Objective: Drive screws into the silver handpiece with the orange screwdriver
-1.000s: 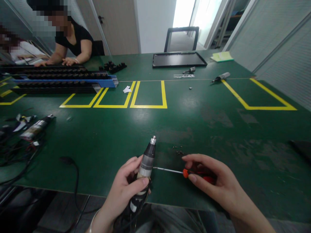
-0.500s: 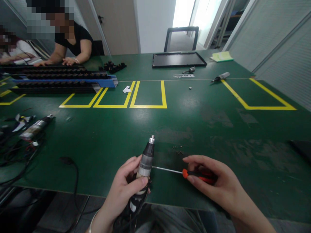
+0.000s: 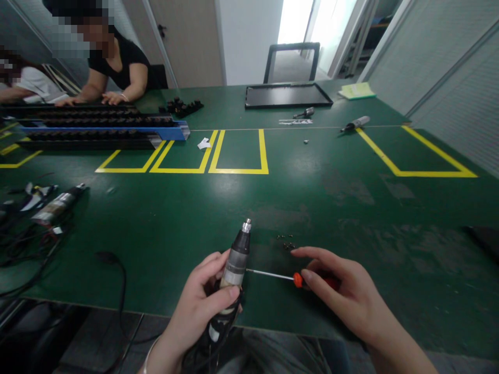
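Observation:
My left hand (image 3: 208, 291) is wrapped round an electric screwdriver (image 3: 237, 259), its silver and black body tilted with the metal nose pointing up and away. From the right, my right hand (image 3: 343, 285) grips a screwdriver (image 3: 298, 280) by its red and black handle, partly hidden by the fingers. The thin shaft points left, and its tip is at the side of the electric screwdriver's body; whether it sits in a screw I cannot tell. Several small screws (image 3: 288, 245) lie on the green table (image 3: 175, 218) just beyond my right fingertips.
Another electric screwdriver (image 3: 58, 204) lies among cables at the left. Long black and blue rails (image 3: 171, 131) lie farther back, near a co-worker (image 3: 125, 67). A black tray (image 3: 288, 96) and a grey-handled tool (image 3: 355, 123) are across the table. A cable plug (image 3: 106, 256) lies near the front edge.
My right thumb and fingers have shifted round the screwdriver handle, covering more of it. The electric screwdriver in my left hand has moved very slightly to the right.

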Demonstrator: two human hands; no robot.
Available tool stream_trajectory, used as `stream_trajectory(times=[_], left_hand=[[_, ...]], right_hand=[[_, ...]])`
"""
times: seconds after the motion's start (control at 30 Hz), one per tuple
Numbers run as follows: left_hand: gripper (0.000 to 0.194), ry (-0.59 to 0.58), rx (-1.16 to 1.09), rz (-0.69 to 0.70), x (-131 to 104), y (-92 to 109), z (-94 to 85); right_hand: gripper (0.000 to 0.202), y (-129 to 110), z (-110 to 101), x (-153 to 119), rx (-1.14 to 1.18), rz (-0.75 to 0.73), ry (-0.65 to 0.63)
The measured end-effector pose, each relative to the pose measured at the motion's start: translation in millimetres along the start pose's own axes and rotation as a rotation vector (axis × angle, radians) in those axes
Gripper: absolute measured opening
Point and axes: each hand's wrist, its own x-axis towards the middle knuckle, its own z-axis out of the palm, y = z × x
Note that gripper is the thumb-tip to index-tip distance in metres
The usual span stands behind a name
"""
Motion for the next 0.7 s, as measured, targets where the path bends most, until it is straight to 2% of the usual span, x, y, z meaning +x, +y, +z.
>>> stream_trajectory(times=[0.17, 0.33, 0.47, 0.6, 0.7], left_hand=[[0.040, -0.013, -0.023, 0.007, 1.7, 1.8, 1.7], [0.039, -0.011, -0.020, 0.005, 1.8, 2.5, 1.5], [0.039, -0.017, -0.006, 0.000, 1.3, 3.0, 0.3], [0.040, -0.010, -0.004, -0.007, 1.0, 2.8, -0.3], [0.042, -0.003, 0.003, -0.007, 1.5, 1.6, -0.3]], right_hand=[[0.021, 1.6, -0.1, -3.3, 0.070, -0.034, 0.054], [0.028, 3.9, 0.2, -4.7, 0.106, -0.054, 0.076], [0.031, 3.9, -0.5, -3.4, 0.116, -0.053, 0.008], [0.034, 3.7, -0.6, -1.5, 0.144, 0.020, -0.091], [0.032, 3.0, 0.1, -1.0, 0.092, 0.040, -0.082]])
